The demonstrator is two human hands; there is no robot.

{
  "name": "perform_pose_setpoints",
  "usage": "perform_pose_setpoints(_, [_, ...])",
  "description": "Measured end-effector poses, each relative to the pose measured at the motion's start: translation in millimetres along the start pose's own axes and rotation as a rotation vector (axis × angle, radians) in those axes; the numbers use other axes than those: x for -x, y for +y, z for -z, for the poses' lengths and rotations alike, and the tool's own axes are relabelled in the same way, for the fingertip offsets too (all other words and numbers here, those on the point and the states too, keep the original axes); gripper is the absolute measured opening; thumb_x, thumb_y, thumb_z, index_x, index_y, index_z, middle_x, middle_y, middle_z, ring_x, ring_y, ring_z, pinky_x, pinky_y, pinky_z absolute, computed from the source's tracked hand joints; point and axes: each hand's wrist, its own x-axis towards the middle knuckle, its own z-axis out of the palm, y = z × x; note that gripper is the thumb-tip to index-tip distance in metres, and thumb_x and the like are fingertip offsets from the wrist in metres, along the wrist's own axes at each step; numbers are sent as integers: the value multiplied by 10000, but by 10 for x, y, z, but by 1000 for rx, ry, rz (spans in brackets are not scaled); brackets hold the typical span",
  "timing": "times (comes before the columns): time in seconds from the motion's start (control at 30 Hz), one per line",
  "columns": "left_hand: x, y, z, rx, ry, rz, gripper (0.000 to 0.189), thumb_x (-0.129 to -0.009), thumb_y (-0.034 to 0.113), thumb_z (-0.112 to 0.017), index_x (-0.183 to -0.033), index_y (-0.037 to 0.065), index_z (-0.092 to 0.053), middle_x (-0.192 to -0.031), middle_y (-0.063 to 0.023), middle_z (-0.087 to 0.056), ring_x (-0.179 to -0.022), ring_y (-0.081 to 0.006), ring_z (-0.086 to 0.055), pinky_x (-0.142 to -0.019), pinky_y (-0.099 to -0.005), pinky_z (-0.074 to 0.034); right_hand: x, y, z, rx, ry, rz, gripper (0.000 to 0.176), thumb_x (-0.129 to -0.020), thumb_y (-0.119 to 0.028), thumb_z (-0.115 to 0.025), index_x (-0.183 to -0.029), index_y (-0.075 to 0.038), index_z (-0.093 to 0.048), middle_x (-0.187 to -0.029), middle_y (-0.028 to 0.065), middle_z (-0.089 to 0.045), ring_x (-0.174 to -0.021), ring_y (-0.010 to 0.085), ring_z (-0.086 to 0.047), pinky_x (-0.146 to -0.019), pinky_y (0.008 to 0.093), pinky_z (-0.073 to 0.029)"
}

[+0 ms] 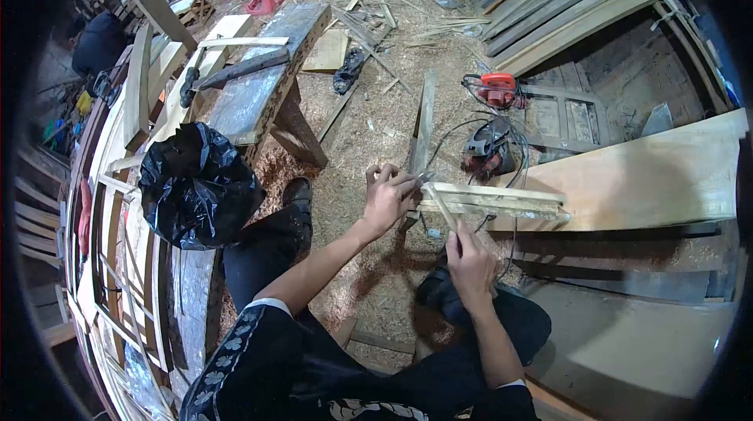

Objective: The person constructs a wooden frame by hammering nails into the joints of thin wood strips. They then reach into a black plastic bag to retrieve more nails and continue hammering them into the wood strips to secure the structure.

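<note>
Left hand (388,197) is pinching the near end of the wood strips (502,200), fingers closed on them. Right hand (471,260), just below, is gripping one thin slat (441,211) angled up against them. Judging it best done by holding strip ends flush and the left grip firm. Counting outward: two, maybe three strips, one slat, two power tools beyond (red saw (496,90), dark tool (488,148)).

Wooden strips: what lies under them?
Under the wooden strips: sawdust floor, a black cable and the edge of the wide plank. The ground directly beneath is covered.
</note>
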Motion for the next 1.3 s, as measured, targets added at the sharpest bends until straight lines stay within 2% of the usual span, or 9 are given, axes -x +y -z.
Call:
perform_pose_setpoints(0.13, [1,-53,-39,14,25,19,225,-770,205,-790,-989,152,-791,-1049,52,-738,-986,-189,-576,-986,-398,-281,0,10,15,-29,239,124,315,-932,-161,-620,-1204,-9,-667,-884,165,-709,-670,306,-687,-546,389,-543])
perform_pose_setpoints(0.27, [22,-25,-33,-13,11,-10,202,-786,213,-789,-978,152,-791,-1037,34,-740,-990,-196,-581,-982,-396,-289,27,50,-41,-17,-3,-2,340,-933,-209,-635,-1195,4,-670,-940,196,-716,-788,315,-714,-576,408,-554])
perform_pose_setpoints(0.53, [-9,-156,-179,399,112,271,235,-839,282,-788,-1003,115,-763,-1101,-9,-715,-1141,-207,-546,-1015,-438,-337,-134,41,48,-187,72,-170,327,-970,-220,-590,-1195,4,-667,-989,204,-718,-814,358,-712,-680,448,-553])
perform_pose_setpoints(0.6, [-7,-184,-173,437,75,322,242,-863,292,-779,-993,88,-767,-1045,-36,-728,-1066,-187,-591,-937,-414,-431,-146,92,-32,-193,67,-180,337,-971,-229,-592,-1204,5,-661,-1003,208,-714,-830,374,-707,-716,455,-550])
perform_pose_setpoints(0.67, [3,-202,-158,682,-146,632,251,-868,281,-775,-983,58,-769,-985,-62,-741,-920,-160,-634,-808,-348,-485,-159,122,-94,-196,119,-93,342,-977,-240,-588,-1208,3,-658,-1005,217,-710,-842,374,-706,-722,449,-550])
perform_pose_setpoints(0.7, [6,-210,-191,685,-60,589,265,-879,276,-764,-994,38,-769,-953,-78,-746,-807,-137,-641,-719,-310,-495,-182,36,-11,-287,24,-206,340,-982,-226,-587,-1206,22,-647,-1083,262,-684,-967,431,-670,-827,452,-528])
perform_pose_setpoints(0.93, [39,-211,-272,877,-35,757,328,-914,294,-740,-1078,10,-749,-901,-76,-737,-835,-123,-638,-711,-305,-493,-288,46,-101,-322,-13,-233,333,-989,-236,-577,-1195,15,-649,-1077,253,-688,-978,430,-667,-835,451,-525])
perform_pose_setpoints(1.13, [-47,-235,-117,866,-288,865,351,-940,329,-709,-1053,-3,-719,-949,-96,-728,-865,-133,-639,-733,-327,-509,-340,5,-180,-305,33,-130,359,-1004,-262,-539,-1207,16,-638,-950,228,-700,-834,414,-677,-736,476,-521])
perform_pose_setpoints(1.3, [-48,-102,-132,462,-298,573,424,-1041,407,-477,-1143,28,-641,-996,-244,-681,-926,-356,-661,-817,-463,-489,-428,-28,-193,-239,-87,-215,306,-1013,-241,-507,-1151,21,-580,-948,240,-669,-857,430,-654,-732,505,-494])
